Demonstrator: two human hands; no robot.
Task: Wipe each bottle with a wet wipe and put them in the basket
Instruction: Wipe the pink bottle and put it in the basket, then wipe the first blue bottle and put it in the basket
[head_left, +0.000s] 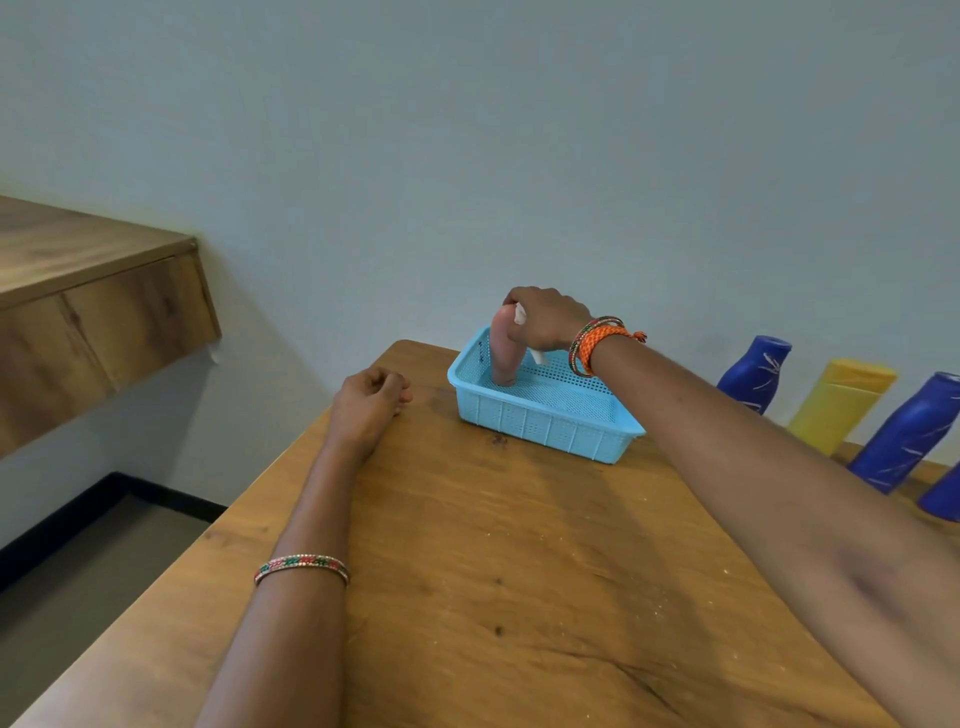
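right hand (548, 318) extended, fingers curled gripping; left hand (370, 397) resting, loosely curled.

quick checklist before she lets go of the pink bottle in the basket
1. Pink bottle base on the basket floor: ok.
2. Bottle upright: ok, slight lean.
3. Right hand grip on the bottle top: ok, white wipe tucked in the same hand.
4. Left hand free, resting on the table: ok.
5. Bottle steady once released: cannot tell.
6. Blue bottles and yellow bottle waiting at right: ok.
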